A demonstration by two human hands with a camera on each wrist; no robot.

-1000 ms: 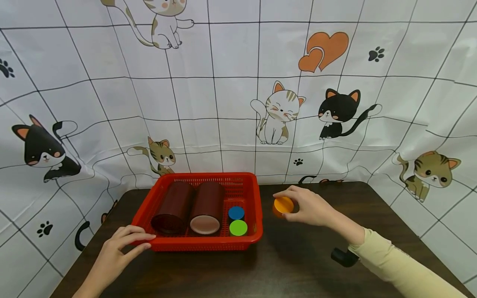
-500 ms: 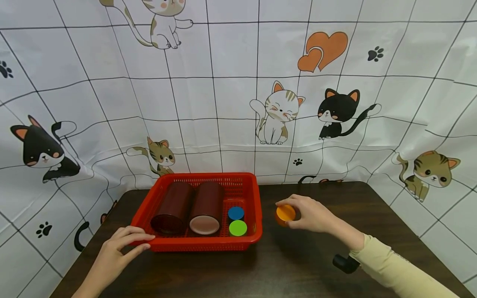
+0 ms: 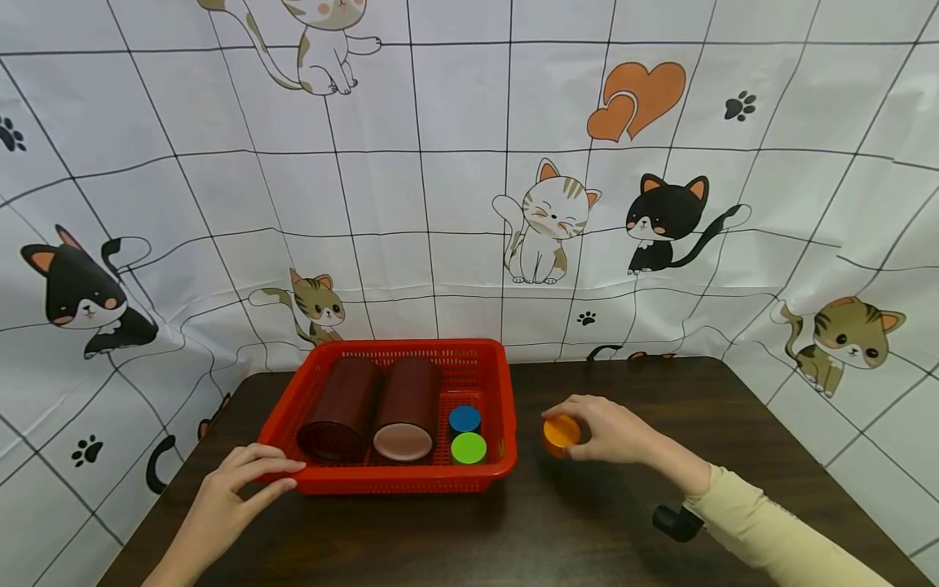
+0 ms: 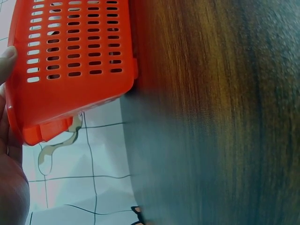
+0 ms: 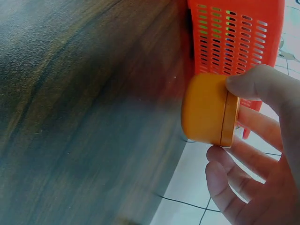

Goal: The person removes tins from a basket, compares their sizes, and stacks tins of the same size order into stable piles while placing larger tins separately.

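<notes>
Orange container (image 3: 561, 434), centre right, pinched by the right hand (image 3: 607, 430), wants a level hold; the left hand (image 3: 229, 504), lower left, grips the red basket (image 3: 396, 480).

- Red rectangular perforated basket (image 3: 396, 481): smooth, glossy plastic.
- Orange round lidded container (image 5: 204, 110): smooth plastic, soft sheen.
- Dark brown wood-grained surface (image 3: 411, 538): faintly glossy.
- Dark brown cylinders (image 3: 412, 391): smooth, low sheen.
- Pale yellow sleeve (image 3: 763, 522): matt cloth.
- White cat-printed sheet (image 3: 458, 196): creased, slightly shiny.

A round, lidded orange jar (image 3: 561, 435) is roughly upright toward three o'clock of the red basket (image 3: 396, 483), apart from that slotted, level basket.
</notes>
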